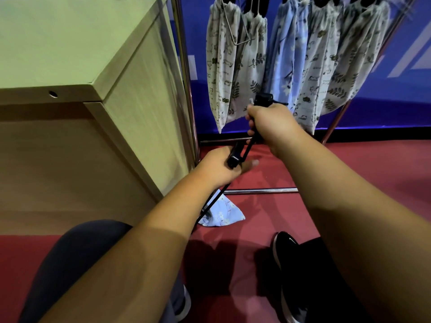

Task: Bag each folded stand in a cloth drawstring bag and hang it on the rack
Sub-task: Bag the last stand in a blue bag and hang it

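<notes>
Both hands [271, 123] grip black stand [250, 144], fingers [250, 124] curled round shaft.

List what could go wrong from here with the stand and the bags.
1. The left hand and right hand both hold the black stand, so nothing holds the blue bag lying on the floor. It may slide or bunch up when the stand's lower end pushes at it.
2. The stand's head is close in front of the hung bags and might snag one.
</notes>
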`<control>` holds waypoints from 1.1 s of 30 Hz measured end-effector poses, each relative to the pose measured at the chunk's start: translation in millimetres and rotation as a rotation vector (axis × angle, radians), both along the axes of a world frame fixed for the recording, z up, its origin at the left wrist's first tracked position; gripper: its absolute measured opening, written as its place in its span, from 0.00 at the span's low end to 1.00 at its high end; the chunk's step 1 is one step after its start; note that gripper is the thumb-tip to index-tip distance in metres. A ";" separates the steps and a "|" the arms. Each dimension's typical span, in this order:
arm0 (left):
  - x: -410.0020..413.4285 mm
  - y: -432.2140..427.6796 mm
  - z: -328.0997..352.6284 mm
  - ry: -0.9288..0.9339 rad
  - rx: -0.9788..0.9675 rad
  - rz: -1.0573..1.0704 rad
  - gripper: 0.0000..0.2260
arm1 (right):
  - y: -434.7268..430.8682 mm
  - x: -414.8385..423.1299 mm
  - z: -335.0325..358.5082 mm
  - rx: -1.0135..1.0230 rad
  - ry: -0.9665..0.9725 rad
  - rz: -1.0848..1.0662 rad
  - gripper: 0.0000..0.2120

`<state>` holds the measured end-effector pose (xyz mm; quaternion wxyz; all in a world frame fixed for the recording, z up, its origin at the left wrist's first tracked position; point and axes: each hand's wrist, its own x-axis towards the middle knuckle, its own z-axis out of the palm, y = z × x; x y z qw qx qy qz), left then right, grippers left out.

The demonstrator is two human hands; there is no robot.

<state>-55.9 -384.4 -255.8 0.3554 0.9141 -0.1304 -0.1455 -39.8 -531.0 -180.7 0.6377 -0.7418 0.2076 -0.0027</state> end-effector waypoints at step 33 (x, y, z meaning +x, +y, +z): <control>-1.3 -18.8 -25.3 0.084 -0.125 0.175 0.19 | -10.8 -5.4 2.9 0.027 0.063 0.139 0.19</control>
